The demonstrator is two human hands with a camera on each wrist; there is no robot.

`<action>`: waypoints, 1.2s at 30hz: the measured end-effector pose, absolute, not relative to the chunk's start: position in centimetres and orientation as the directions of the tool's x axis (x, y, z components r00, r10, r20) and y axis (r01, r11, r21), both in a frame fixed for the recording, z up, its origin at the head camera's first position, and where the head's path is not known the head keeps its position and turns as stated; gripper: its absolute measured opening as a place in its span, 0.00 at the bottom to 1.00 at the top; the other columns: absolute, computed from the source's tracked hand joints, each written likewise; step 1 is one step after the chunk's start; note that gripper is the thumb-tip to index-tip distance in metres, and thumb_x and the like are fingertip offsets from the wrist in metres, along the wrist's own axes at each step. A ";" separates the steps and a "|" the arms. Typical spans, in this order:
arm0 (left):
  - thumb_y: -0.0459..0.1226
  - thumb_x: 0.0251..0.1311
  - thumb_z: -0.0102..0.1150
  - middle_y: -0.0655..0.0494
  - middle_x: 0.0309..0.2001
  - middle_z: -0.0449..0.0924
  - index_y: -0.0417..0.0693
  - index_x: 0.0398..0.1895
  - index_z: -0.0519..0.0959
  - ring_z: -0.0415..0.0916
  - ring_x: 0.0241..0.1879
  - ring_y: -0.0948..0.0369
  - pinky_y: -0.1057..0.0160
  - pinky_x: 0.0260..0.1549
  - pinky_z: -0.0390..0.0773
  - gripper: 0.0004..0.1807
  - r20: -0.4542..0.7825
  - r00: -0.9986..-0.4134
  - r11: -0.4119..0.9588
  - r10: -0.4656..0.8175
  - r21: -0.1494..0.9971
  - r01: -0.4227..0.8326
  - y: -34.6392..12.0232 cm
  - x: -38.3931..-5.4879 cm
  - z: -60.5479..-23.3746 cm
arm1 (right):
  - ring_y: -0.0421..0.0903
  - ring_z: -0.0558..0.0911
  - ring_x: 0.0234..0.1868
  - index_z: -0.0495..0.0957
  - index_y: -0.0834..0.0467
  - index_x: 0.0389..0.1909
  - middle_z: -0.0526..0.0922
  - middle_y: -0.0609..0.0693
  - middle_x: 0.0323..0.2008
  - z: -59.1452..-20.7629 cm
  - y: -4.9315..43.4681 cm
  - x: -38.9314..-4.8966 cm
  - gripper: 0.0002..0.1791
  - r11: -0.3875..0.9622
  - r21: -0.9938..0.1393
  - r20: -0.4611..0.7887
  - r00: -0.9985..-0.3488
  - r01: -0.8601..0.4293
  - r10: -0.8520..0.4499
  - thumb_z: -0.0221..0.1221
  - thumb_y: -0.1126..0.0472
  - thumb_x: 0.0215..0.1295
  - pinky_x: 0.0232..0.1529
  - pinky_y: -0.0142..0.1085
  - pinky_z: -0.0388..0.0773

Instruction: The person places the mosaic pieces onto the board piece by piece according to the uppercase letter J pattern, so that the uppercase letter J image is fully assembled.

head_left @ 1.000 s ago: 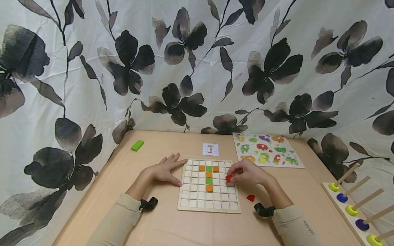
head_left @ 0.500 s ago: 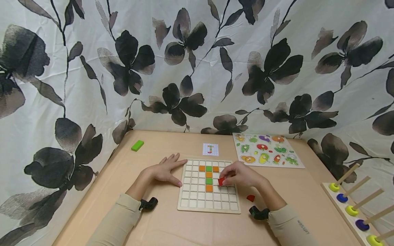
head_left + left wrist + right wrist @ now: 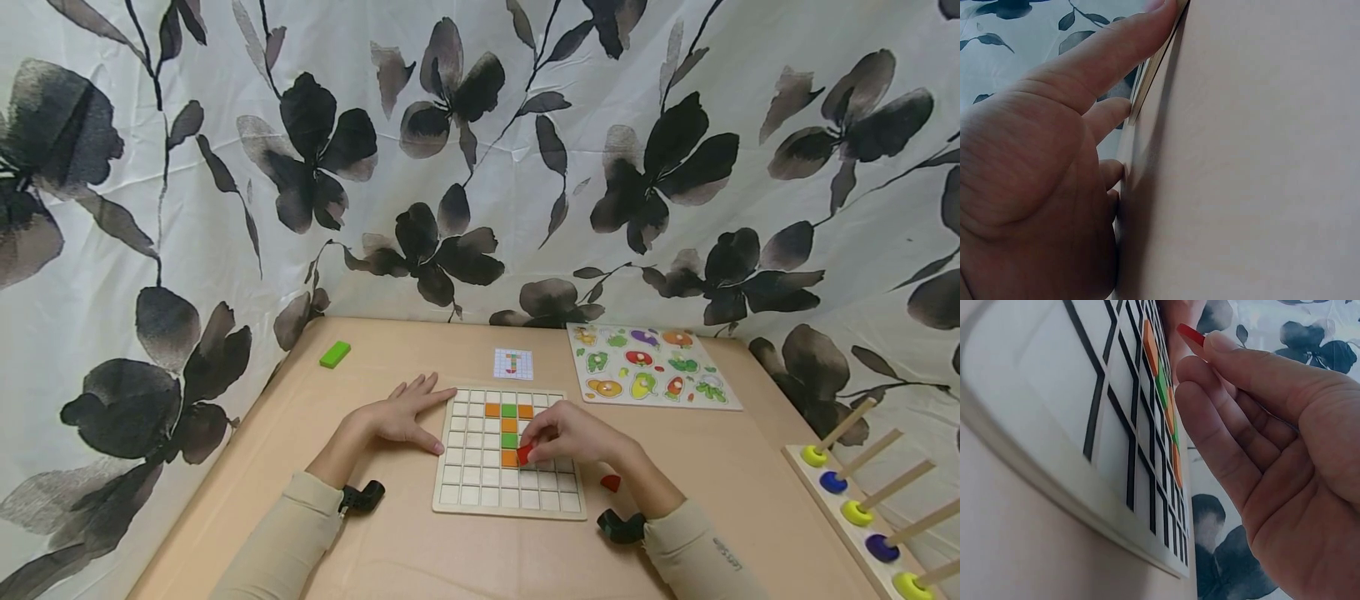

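A wooden grid board [image 3: 470, 497] with pale squares lies on the table, with several orange tiles [image 3: 509, 459] and green tiles [image 3: 509, 411] forming a T. My right hand [image 3: 573, 432] pinches a thin red piece [image 3: 523, 455] between thumb and fingers over the board, just right of the lowest orange tile. In the right wrist view the red piece [image 3: 1192, 334] sticks out past the thumb tip, tilted above the grid. My left hand [image 3: 401, 417] is spread on the table, its thumb and index finger at the board's left edge.
A second red piece [image 3: 611, 483] with a rounded edge lies right of the board. Behind are a small pattern card [image 3: 513, 364] and a vegetable picture board [image 3: 652, 365]. A green block [image 3: 334, 355] sits back left, a peg rack [image 3: 847, 500] at the right.
My right hand has carried the red piece left and toward me across the board, from its right side to beside the lowest orange tile. The left hand stays in place.
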State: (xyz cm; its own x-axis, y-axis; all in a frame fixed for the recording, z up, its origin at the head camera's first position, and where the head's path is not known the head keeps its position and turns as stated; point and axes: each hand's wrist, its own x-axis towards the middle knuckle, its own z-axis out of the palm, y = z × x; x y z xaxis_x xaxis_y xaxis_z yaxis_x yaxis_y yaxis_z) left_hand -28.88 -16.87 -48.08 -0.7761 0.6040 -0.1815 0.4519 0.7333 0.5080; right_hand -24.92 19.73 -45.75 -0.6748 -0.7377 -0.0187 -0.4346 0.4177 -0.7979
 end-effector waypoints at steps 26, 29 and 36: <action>0.65 0.52 0.73 0.40 0.85 0.33 0.63 0.84 0.55 0.28 0.84 0.41 0.36 0.80 0.30 0.59 -0.190 -0.779 0.734 0.597 0.521 0.435 -16.8 -28.7 -47.9 | 0.34 0.80 0.31 0.90 0.50 0.41 0.86 0.38 0.31 -46.2 17.4 -23.8 0.07 0.474 -0.752 -0.088 -0.642 -0.458 -0.761 0.73 0.60 0.63 0.37 0.28 0.82; 0.65 0.52 0.73 0.40 0.85 0.33 0.63 0.84 0.55 0.28 0.84 0.41 0.36 0.80 0.31 0.59 -0.190 -0.780 0.735 0.597 0.520 0.436 -16.8 -28.7 -47.9 | 0.33 0.79 0.31 0.89 0.50 0.40 0.85 0.38 0.31 -46.5 17.3 -23.8 0.06 0.475 -0.743 -0.087 -0.636 -0.471 -0.767 0.73 0.60 0.63 0.37 0.27 0.81; 0.65 0.52 0.72 0.40 0.85 0.33 0.63 0.84 0.55 0.28 0.84 0.42 0.37 0.80 0.30 0.59 -0.191 -0.781 0.737 0.595 0.516 0.436 -16.8 -28.7 -48.0 | 0.33 0.78 0.31 0.89 0.52 0.39 0.84 0.38 0.30 -46.5 17.1 -23.7 0.06 0.468 -0.731 -0.078 -0.620 -0.497 -0.781 0.73 0.60 0.62 0.35 0.27 0.79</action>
